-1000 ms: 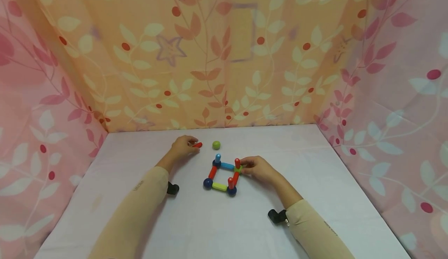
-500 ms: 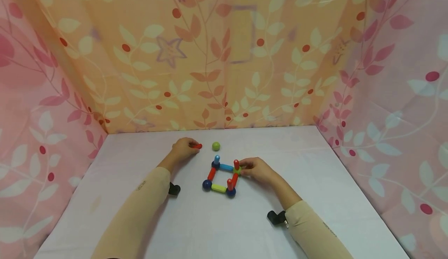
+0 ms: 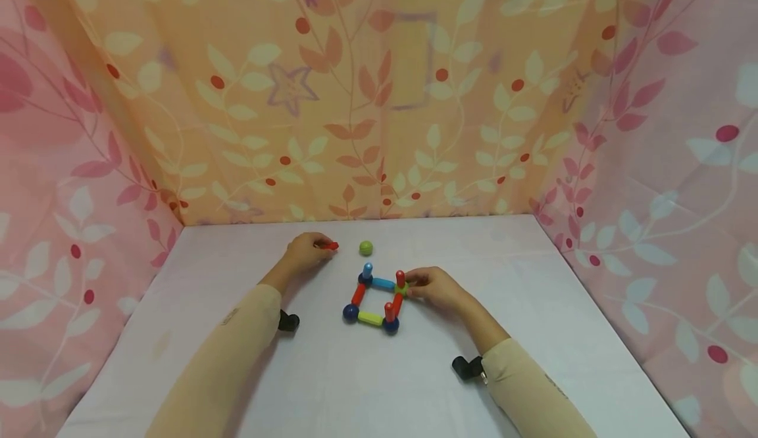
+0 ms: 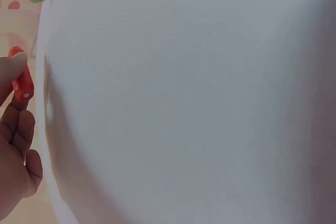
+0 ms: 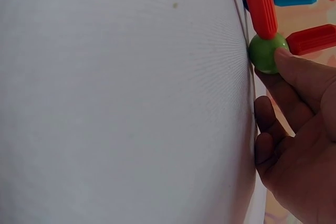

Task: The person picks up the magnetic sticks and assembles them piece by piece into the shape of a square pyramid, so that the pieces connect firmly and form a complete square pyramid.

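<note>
Between thumb and fingers, my left hand (image 3: 304,251) pinches a short red magnetic rod (image 4: 22,80), whose end shows a pale round dot. Just right of that rod lies a loose green ball (image 3: 366,248). Nearer to me is a square frame of balls and rods on the table. My right hand (image 3: 437,287) holds the frame's green corner ball (image 5: 266,53) between thumb and finger. A red rod (image 3: 400,278) stands upright on that ball. Other upright rods, one light blue (image 3: 368,269) and one red (image 3: 389,311), stand on dark blue balls. The near-left dark blue ball (image 3: 351,313) bears none.
The white-covered table (image 3: 331,385) extends around the frame. Patterned cloth walls (image 3: 379,129) enclose its back and both sides. A black wrist camera (image 3: 289,321) sticks out by the left sleeve, another black camera (image 3: 468,367) by the right one.
My left hand, with the red rod in it, has shifted slightly left. My right hand keeps its hold on the green corner ball, and the frame stays put.
</note>
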`<state>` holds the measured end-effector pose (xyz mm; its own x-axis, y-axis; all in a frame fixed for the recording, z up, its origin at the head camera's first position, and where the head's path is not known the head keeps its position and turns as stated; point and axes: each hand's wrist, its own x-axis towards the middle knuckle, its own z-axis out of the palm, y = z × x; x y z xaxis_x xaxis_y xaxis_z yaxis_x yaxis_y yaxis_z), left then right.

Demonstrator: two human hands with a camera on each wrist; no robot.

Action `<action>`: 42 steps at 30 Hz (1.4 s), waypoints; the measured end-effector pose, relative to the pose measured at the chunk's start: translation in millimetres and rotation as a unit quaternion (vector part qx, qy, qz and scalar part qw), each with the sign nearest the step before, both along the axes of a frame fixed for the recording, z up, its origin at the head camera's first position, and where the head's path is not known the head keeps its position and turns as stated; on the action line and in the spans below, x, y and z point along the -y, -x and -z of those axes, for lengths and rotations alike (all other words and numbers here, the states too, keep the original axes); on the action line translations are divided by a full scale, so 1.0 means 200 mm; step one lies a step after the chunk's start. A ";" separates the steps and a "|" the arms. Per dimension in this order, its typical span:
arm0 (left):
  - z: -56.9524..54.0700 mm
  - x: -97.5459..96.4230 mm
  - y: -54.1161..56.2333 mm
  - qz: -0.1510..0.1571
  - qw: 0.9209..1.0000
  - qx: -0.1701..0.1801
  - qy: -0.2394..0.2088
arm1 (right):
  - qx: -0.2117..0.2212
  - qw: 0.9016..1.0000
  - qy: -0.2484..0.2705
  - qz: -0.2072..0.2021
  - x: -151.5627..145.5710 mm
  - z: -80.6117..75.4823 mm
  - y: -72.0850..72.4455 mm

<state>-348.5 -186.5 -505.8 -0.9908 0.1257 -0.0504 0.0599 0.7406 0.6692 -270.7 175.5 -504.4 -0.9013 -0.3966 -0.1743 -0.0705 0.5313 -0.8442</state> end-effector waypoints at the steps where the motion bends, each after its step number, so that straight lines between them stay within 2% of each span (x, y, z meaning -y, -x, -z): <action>1: 0.00 0.01 -0.01 0.000 1.000 0.000 -0.006 | 0.000 1.000 0.000 0.000 0.00 0.01 0.00; 6: -0.03 0.03 -0.06 0.011 0.999 0.007 -0.029 | -0.008 1.000 -0.004 -0.005 0.00 0.02 0.00; 11: -0.10 0.01 -0.15 0.023 0.999 0.003 -0.047 | -0.011 1.000 -0.009 -0.002 0.00 0.01 0.00; 17: -0.19 -0.02 -0.29 0.042 0.997 -0.024 -0.061 | -0.009 1.000 -0.010 0.003 0.00 0.01 0.00; 22: -0.23 -0.05 -0.39 0.039 0.996 -0.029 -0.077 | -0.011 1.000 -0.007 -0.002 0.00 0.02 0.00; 33: -0.24 -0.09 -0.56 0.043 0.995 -0.034 -0.089 | -0.012 1.000 -0.003 0.000 -0.01 -0.01 -0.01; 42: -0.18 -0.14 -0.66 0.046 0.994 -0.028 -0.097 | -0.005 1.000 0.001 0.000 0.00 -0.01 -0.01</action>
<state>-216.1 -159.2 -470.0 -0.9751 0.2180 0.0396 0.1634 0.5869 0.7930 -268.5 175.2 -502.0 -0.9035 -0.3960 -0.1641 -0.0791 0.5304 -0.8441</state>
